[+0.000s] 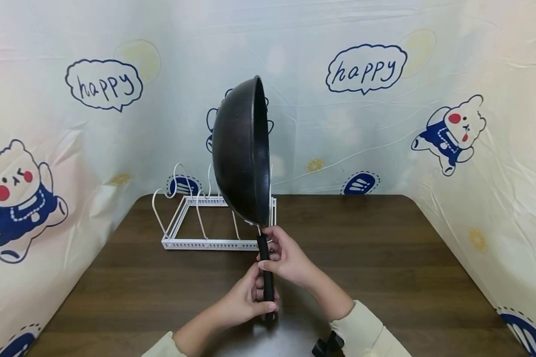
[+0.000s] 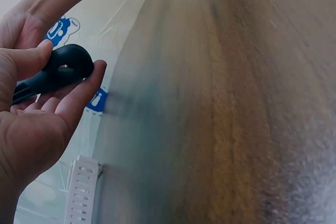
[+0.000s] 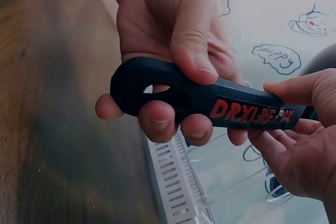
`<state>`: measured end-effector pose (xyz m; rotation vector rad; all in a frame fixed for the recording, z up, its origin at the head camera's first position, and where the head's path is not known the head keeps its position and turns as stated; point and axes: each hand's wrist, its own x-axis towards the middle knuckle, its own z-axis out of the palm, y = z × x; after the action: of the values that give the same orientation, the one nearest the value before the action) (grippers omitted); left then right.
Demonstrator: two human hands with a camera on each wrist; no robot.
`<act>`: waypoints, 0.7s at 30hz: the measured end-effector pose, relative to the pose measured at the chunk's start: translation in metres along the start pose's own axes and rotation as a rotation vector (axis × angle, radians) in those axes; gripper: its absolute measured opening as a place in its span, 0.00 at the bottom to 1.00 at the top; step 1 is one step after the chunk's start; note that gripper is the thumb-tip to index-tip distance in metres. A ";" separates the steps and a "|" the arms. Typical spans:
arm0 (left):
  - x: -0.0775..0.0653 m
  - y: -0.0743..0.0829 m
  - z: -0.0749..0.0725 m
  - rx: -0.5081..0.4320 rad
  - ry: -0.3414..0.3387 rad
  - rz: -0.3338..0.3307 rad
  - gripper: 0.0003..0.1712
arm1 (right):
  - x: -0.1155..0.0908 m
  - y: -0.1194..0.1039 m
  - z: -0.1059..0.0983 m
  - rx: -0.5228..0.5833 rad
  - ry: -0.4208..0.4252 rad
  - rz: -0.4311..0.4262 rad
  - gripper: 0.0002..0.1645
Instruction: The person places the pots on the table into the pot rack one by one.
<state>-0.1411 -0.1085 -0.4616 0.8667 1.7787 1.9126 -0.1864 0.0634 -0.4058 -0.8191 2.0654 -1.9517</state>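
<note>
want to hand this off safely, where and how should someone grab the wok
By the black handle, coming from below, near the table. The wok stands on edge with the handle pointing down, and both the left hand and right hand already grip it there; the bowl is wide and smooth.

Head view looks down; wrist views (very close) share the handle (image 3: 210, 106).

A dark wooden table (image 1: 384, 258) carries a white wire rack (image 1: 205, 223) near its far edge
</note>
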 end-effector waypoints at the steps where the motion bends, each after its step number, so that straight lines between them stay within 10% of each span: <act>1: 0.000 0.000 0.000 0.001 0.003 0.000 0.47 | 0.000 0.000 0.000 0.003 0.000 0.002 0.36; 21: -0.016 -0.018 0.008 -0.054 0.066 -0.135 0.45 | -0.015 0.033 0.006 0.017 -0.010 0.072 0.33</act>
<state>-0.1265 -0.1105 -0.4822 0.6553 1.7667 1.9123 -0.1798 0.0657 -0.4419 -0.7391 2.0406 -1.9208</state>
